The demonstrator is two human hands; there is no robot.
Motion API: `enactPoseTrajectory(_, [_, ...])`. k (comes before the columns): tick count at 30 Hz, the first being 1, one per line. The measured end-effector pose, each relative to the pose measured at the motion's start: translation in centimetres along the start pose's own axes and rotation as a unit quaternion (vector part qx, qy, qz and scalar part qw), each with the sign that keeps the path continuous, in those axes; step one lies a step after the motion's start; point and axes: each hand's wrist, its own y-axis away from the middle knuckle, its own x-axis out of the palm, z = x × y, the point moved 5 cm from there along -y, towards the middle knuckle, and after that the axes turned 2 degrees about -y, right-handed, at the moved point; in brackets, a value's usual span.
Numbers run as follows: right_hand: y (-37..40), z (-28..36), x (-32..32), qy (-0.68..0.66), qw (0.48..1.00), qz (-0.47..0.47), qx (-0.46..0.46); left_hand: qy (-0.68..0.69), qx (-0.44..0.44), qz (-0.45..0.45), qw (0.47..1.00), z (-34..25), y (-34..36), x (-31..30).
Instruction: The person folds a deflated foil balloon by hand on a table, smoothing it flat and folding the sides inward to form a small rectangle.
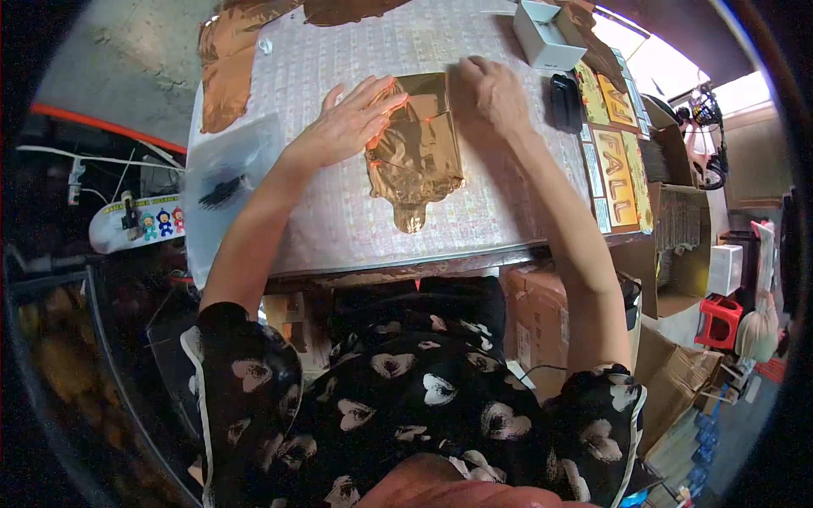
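Observation:
A flat, folded foil balloon, shiny copper-gold with a rounded tab at its near end, lies on the patterned table cover. My left hand rests on the foil's left edge, fingers stretched out and pressing flat. Just right of the foil's far corner, my right hand is on the table with its fingers curled in. Its fingertips are turned under, so I cannot see whether anything is in them.
More copper foil lies at the far left, above a clear plastic bag with dark strands. A white box, a black tray and printed "FALL" packs line the right side. Cardboard boxes stand beyond that edge.

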Motion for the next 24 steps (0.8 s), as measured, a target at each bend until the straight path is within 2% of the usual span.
enactPoseTrajectory(2, [0.4,1.9,1.5,-0.005,0.999,0.027,-0.033,-0.003,0.000,0.003,1.000,0.0,0.0,0.1])
enactPoseTrajectory(4, [2.4,5.7,1.1,0.007,1.000,-0.010,-0.011,-0.002,0.000,0.004,1.000,0.1,0.1,0.6])
enactPoseTrajectory(5, [2.6,6.7,1.0,0.039,0.997,0.062,-0.003,-0.009,0.002,0.001,1.000,0.3,-0.1,0.5])
enactPoseTrajectory(8, [3.5,7.6,1.8,0.037,0.998,0.052,0.000,-0.016,0.013,-0.006,1.000,0.1,0.0,0.3])
enactPoseTrajectory(13, [3.9,7.2,2.4,0.031,0.998,0.058,0.002,-0.011,0.010,-0.010,1.000,0.1,0.1,0.2])
enactPoseTrajectory(16, [3.5,6.6,2.2,0.038,0.994,0.082,0.054,-0.016,0.010,-0.013,1.000,0.3,-0.1,0.4])
enactPoseTrajectory(20, [3.7,5.7,1.9,0.013,0.993,0.093,0.067,-0.025,0.014,-0.018,0.999,0.1,0.1,0.3])
enactPoseTrajectory(24, [4.2,2.4,0.6,-0.034,0.994,0.098,0.029,-0.024,0.010,-0.050,0.998,0.6,0.2,0.9])
